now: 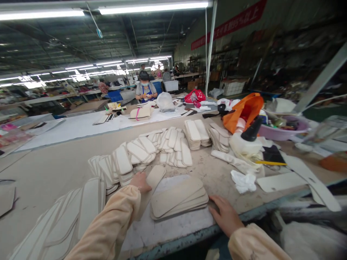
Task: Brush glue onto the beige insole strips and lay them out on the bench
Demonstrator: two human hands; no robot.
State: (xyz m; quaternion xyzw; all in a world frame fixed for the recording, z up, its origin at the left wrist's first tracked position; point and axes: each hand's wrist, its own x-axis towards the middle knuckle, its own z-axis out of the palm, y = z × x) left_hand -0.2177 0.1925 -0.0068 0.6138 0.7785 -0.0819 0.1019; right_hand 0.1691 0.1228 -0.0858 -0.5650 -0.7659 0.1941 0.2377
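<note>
Beige stack (177,198) between hands. Left hand (141,181) at loose beige piece (157,175), grip cannot be told; right hand (227,216) loosely spread at stack's right end, apart from left. Beyond left hand, pale pile (124,160); past right, crumpled tissue (243,181), orange bag (251,104).

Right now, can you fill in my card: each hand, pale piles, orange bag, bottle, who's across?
Left hand: at one beige panel; grip unclear
Right hand: open, beside the fanned stack
Pale piles: beyond the fanned stack and left of it
Orange bag: behind the bottle
Bottle: whitish, black tip
Person across: blue apron
</note>
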